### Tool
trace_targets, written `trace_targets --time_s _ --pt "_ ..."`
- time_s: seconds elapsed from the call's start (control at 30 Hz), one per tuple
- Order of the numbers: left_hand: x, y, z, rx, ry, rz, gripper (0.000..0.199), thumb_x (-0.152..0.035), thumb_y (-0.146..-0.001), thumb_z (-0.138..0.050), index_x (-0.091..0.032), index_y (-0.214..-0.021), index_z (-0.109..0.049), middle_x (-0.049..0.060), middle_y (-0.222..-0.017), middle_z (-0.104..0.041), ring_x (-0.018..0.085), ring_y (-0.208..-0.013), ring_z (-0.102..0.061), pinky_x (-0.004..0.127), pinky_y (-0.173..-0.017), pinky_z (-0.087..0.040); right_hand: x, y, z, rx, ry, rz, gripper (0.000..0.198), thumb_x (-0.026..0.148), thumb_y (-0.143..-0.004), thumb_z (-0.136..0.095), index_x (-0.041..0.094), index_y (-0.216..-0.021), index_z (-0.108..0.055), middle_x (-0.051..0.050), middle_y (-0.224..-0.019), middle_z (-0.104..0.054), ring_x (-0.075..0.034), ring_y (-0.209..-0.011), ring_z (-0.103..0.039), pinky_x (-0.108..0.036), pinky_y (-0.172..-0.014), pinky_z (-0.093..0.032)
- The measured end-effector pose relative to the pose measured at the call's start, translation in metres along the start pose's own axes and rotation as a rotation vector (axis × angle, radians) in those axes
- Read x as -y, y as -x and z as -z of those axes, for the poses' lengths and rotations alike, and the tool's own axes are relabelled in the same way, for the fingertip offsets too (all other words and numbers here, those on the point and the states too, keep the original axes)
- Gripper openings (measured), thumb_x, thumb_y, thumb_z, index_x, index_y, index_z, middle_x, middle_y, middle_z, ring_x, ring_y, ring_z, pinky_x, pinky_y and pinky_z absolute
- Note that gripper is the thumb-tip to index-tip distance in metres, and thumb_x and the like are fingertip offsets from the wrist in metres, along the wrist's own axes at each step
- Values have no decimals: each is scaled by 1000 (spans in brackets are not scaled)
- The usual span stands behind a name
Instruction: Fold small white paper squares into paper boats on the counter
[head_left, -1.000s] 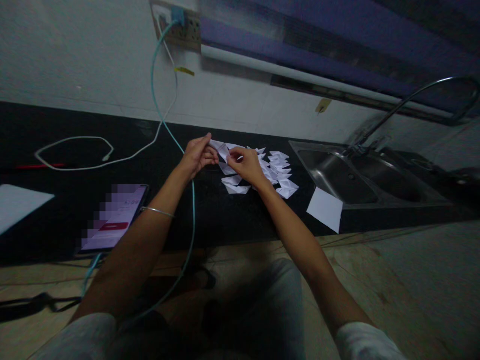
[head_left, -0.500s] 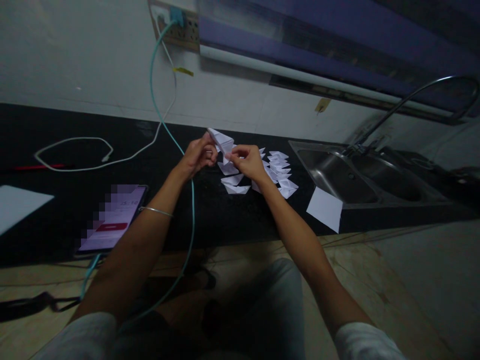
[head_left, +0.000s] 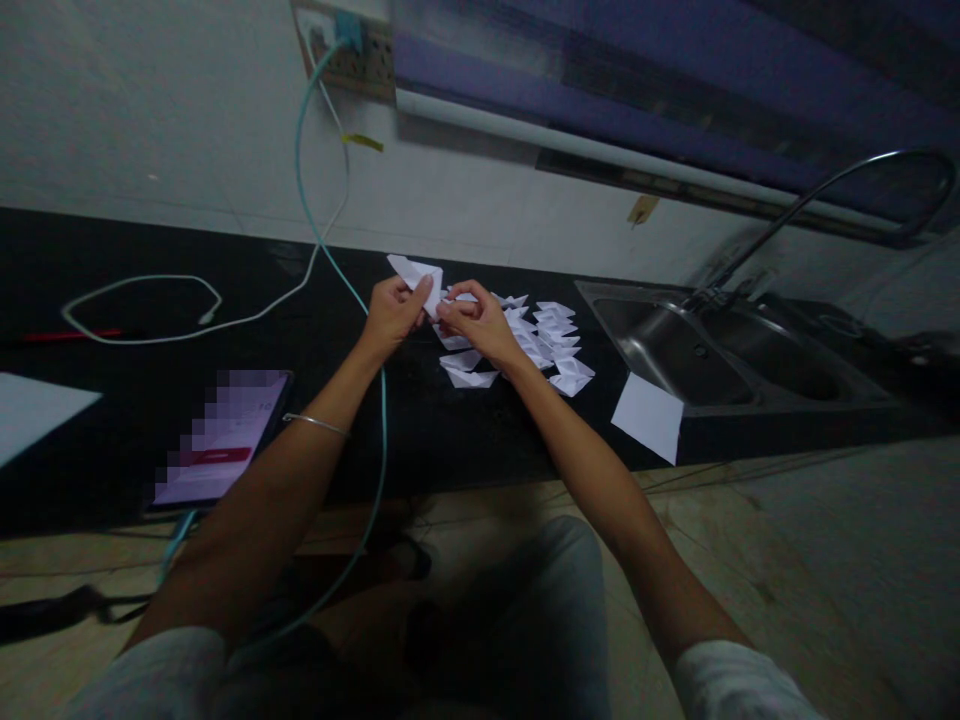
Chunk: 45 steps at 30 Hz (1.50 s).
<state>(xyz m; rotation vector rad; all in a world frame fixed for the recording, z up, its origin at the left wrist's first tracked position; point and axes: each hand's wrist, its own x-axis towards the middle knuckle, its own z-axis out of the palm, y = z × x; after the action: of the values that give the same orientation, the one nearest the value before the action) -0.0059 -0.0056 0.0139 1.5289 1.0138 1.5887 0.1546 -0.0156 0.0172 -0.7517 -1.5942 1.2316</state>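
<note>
A white folded paper boat (head_left: pixel 417 272) is held up over the black counter (head_left: pixel 450 440). My left hand (head_left: pixel 396 316) pinches it with the thumb on its near face. The fingers of my right hand (head_left: pixel 478 322) are closed at its lower right corner. Just beyond and to the right of my hands lie several more folded paper boats (head_left: pixel 555 335), grouped in loose rows. My right hand and wrist hide part of that group.
A flat white paper sheet (head_left: pixel 649 418) lies by the steel sink (head_left: pixel 675 350) on the right. At left are a tablet-like device (head_left: pixel 225 440), another white sheet (head_left: pixel 37 410), a red pen-like stick (head_left: pixel 71 336) and a white cable (head_left: pixel 142 340). A teal cable (head_left: pixel 384 430) passes under my left wrist.
The paper boat has turned and shifted left. My left thumb now presses on its near face, and my right hand has moved slightly left with it.
</note>
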Motion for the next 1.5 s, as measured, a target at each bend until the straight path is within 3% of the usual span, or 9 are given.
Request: trace_targets --time_s 0.07,0.27,0.47,0.67,0.8,0.97,1.1,1.23,1.5 --pt "-2 1 -1 1 -19 -1 38 -50 -86 -64 -17 -67 -56 -6 -40 -45 5 -32 -39 17 -33 -25 -3 -1 0 -13 31 42 46 51 -68 -78 25 -93 -48 5 -72 -64 -13 -66 -64 -26 -64 -54" --pt "-12 10 -3 272 -98 -3 47 -50 -90 -58 -17 -57 -50 -5 -36 -44 5 -31 -37 17 -34 -26 -12 -7 6 -133 83 109 43 50 -71 -76 24 -88 -46 4 -72 -58 -12 -67 -60 -24 -60 -50" --pt "-13 8 -3 397 -83 8 60 -58 -93 -47 -18 -48 -44 -2 -36 -44 5 -34 -40 18 -39 -34 -8 -8 13 -213 125 145 40 53 -71 -75 22 -84 -51 3 -71 -58 -12 -65 -58 -25 -62 -49" --pt "-16 8 1 344 -89 -10 61 -52 -97 -41 -19 -46 -43 -2 -36 -41 6 -35 -38 19 -41 -34 -5 -7 15 -181 177 175 32 49 -75 -73 21 -83 -59 0 -78 -64 -13 -73 -62 -27 -69 -52" --pt "-18 13 -1 282 -103 -3 54 -43 -96 -49 -18 -48 -46 -4 -39 -43 6 -37 -37 19 -43 -32 -8 -7 14 -256 263 223 28 46 -79 -70 20 -88 -64 -3 -88 -68 -15 -81 -65 -30 -75 -53" --pt "-15 12 -5 233 -141 -62 58 -49 -95 -46 -18 -47 -44 -3 -41 -41 7 -39 -38 21 -43 -32 -8 -4 11 -309 416 243 29 47 -84 -64 20 -92 -72 -6 -95 -73 -19 -89 -67 -35 -83 -53" --pt "-8 11 -7 207 -164 -88 62 -56 -95 -42 -19 -46 -44 -2 -41 -41 9 -41 -38 22 -45 -33 -10 -3 7 -282 448 274 30 47 -86 -61 21 -94 -74 -7 -99 -73 -19 -88 -66 -35 -85 -52" --pt "-3 10 -6 222 -177 -71 65 -59 -95 -39 -18 -45 -46 -2 -42 -41 9 -42 -39 22 -45 -32 -13 -5 11 -240 380 248 32 49 -83 -65 19 -89 -74 -6 -90 -72 -18 -82 -65 -32 -76 -53" --pt "-3 10 -8 289 -161 -27 65 -61 -93 -40 -18 -45 -46 -2 -39 -42 8 -37 -37 23 -41 -26 -8 -6 27 50 413 176 45 60 -84 -58 18 -72 -69 -2 -67 -63 -14 -62 -55 -26 -60 -45"
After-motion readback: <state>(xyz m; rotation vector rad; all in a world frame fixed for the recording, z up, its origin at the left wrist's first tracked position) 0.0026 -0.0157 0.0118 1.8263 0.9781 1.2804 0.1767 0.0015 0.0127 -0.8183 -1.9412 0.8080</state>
